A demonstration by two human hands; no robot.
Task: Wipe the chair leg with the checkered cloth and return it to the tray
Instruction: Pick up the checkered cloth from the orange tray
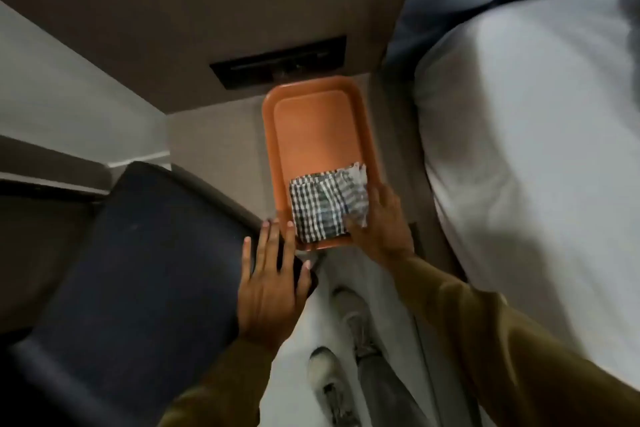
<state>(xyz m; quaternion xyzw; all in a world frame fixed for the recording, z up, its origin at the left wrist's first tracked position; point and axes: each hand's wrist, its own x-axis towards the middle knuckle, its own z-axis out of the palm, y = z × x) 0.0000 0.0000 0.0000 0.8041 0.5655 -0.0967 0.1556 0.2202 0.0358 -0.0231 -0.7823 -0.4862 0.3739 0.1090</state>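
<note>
Hands apart, one on each side of the tray's near end. Left hand point(273, 284) flat and spread wide on the corner of the dark chair seat point(138, 270), gripping nothing. Right hand point(379, 224) on the checkered cloth point(325, 208), fingers half-curled at its right edge; whether pinched shut on it, cannot tell. Cloth folded, lying in the near end of the orange tray point(311, 135) on the floor. Olive sleeves reaching forward and down. White bed point(536, 149) close on the right, shoes point(329, 381) below.

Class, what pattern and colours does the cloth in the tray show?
The cloth is checkered, dark and white, seen in the head view.
</note>
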